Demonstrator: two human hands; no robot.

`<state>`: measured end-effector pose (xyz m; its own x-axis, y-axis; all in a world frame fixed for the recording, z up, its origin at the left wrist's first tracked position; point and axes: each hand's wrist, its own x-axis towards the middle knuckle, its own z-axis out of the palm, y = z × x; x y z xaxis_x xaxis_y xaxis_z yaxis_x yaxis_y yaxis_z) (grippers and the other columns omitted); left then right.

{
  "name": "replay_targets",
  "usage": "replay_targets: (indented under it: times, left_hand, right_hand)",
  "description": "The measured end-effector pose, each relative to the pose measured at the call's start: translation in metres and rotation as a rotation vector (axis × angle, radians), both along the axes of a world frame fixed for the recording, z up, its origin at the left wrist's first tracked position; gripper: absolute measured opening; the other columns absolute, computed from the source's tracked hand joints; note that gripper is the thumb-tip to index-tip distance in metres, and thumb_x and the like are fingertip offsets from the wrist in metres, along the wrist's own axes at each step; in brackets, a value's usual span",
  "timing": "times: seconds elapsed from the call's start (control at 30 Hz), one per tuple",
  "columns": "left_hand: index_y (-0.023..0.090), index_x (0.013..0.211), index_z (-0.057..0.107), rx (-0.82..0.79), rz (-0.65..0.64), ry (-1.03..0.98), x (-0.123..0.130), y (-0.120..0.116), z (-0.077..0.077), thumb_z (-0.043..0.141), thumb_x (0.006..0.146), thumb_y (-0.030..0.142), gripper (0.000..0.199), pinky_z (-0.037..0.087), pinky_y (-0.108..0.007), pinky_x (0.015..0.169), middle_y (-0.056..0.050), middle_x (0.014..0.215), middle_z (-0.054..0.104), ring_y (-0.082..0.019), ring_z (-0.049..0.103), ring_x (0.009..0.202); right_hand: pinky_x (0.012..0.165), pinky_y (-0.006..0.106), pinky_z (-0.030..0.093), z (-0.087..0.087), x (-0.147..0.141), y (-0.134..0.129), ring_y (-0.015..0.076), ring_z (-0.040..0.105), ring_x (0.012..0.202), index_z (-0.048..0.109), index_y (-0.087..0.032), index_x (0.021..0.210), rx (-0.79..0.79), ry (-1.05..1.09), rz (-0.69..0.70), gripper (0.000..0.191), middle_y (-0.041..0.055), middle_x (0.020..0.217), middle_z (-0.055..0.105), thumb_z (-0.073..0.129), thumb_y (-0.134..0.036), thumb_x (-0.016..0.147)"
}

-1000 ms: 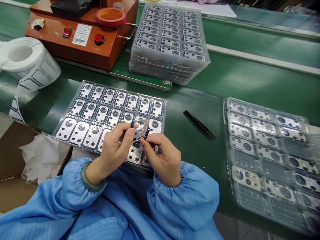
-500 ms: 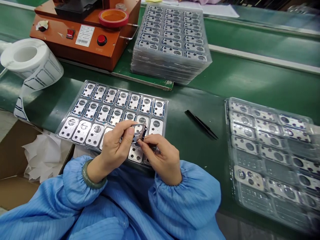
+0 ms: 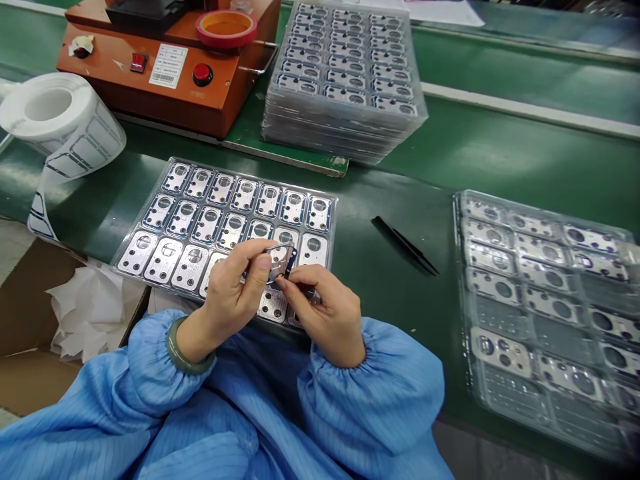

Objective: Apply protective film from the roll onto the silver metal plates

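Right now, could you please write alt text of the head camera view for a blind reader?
The left hand and right hand hold a small metal part over a tray of metal plates; tweezers lie on the green bench.

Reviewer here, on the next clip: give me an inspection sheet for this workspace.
Surface: green workbench.
Job's things: small clear piece with a dark edge, held above a tray of metal plates.
Clutter: stacked plate trays, label roll, black tweezers, second plate tray.
Hands: left hand and right hand pinch the piece between their fingers.
Cables: nothing seen.
Surroundings: orange machine, cardboard box with white paper, blue sleeves.
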<state>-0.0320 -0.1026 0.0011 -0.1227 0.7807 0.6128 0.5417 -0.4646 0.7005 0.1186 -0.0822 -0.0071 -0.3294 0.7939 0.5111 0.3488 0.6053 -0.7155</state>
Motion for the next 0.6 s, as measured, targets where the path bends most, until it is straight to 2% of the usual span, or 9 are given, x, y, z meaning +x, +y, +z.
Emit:
replay_targets:
  times: [0.33,0.6]
  left_hand:
    - [0.019,0.102,0.058,0.009,0.086,0.018,0.0012,0.0029,0.0012,0.045,0.094,0.018,0.015,0.05,-0.019,0.067,-0.001,0.086,0.066,-0.008,0.062,0.075]
    - [0.018,0.098,0.058,-0.058,0.138,0.017,0.0015,0.003,0.0001,0.045,0.094,0.019,0.014,0.048,-0.02,0.064,0.0,0.083,0.064,-0.009,0.06,0.07]
  right_hand:
    - [0.059,0.023,0.046,0.0017,-0.0009,-0.0019,0.0111,0.059,0.064,0.058,-0.019,0.08,-0.02,0.006,0.03,0.01,-0.0007,0.071,0.062,0.064,-0.012,0.084]
    - [0.06,0.025,0.048,0.0075,-0.0008,-0.0018,0.0134,0.061,0.065,0.059,-0.019,0.08,0.081,-0.029,0.048,0.011,0.0016,0.072,0.066,0.055,-0.022,0.09]
